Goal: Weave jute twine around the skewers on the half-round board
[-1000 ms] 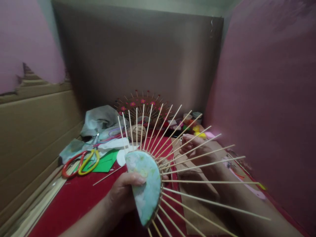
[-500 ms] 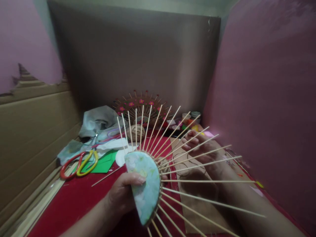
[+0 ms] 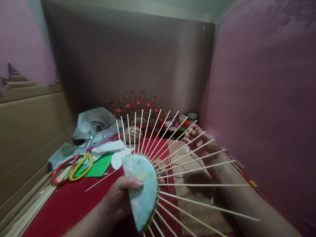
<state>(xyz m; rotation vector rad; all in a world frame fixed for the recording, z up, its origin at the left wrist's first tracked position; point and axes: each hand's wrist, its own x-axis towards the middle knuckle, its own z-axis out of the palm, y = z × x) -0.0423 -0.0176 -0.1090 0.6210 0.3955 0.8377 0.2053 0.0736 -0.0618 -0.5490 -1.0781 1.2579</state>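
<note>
My left hand (image 3: 118,194) grips a half-round piece (image 3: 140,194) covered in pale blue floral material, thumb flat on its face and the other fingers mostly hidden behind. Several thin wooden sticks (image 3: 195,185) fan out from its curved edge, where a twine-like cord runs between their bases. Beyond the sticks, my right hand (image 3: 197,140) is raised with its fingers curled together, partly covered by them. Brown twine (image 3: 180,166) trails in loops below those fingers and seems to run up into them. A small bundle of twine (image 3: 161,167) shows behind the sticks.
Scissors (image 3: 81,168) with red and yellow handles lie on green sheet (image 3: 98,166) at the left. A twine ball (image 3: 133,135), grey cloth (image 3: 95,121) and a finished-looking flowered stick fan (image 3: 138,103) are farther back. Cardboard (image 3: 197,210) covers part of the red surface (image 3: 61,207).
The view has shifted slightly, so most things sit a little lower and to the left. My right hand has moved slightly right relative to the sticks. My left hand keeps its hold.
</note>
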